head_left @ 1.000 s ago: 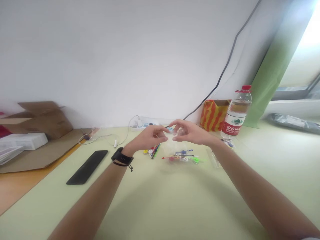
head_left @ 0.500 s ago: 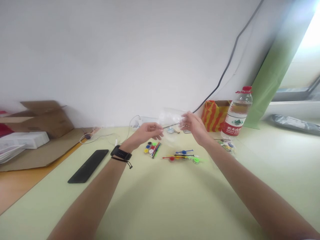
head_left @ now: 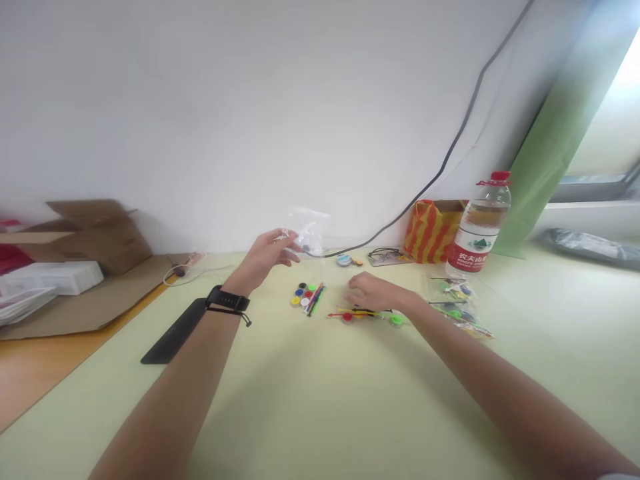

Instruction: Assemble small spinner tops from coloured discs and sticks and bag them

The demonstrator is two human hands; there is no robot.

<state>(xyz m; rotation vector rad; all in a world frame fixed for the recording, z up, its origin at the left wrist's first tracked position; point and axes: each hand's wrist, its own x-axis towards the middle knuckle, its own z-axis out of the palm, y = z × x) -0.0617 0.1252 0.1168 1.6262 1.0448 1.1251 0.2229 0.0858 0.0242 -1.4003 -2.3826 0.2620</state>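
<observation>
My left hand [head_left: 273,255] is raised over the far part of the table and pinches a clear plastic bag [head_left: 311,230] by its near edge. Low over the arrow spinners is my right hand [head_left: 373,291], its fingers curled downward and partly blurred. Whatever lies under those fingers is hidden. Beside them, a red arrow spinner [head_left: 347,318] and a green spinner [head_left: 397,321] rest on the table, with yellow and black arrows between. Between the hands lie several round coloured discs [head_left: 305,301] and a bundle of coloured arrows [head_left: 315,299].
Filled clear packets [head_left: 455,310] lie right of my right hand, before a water bottle [head_left: 475,230] and a striped bag [head_left: 431,232]. Glasses [head_left: 385,255] and a small round tin [head_left: 344,260] sit near the wall. A black slab [head_left: 173,337] lies left, by cardboard boxes [head_left: 95,233].
My right hand has let go of the plastic bag and come down to the arrow spinners, covering the blue one. My left hand has shifted left, still with the bag.
</observation>
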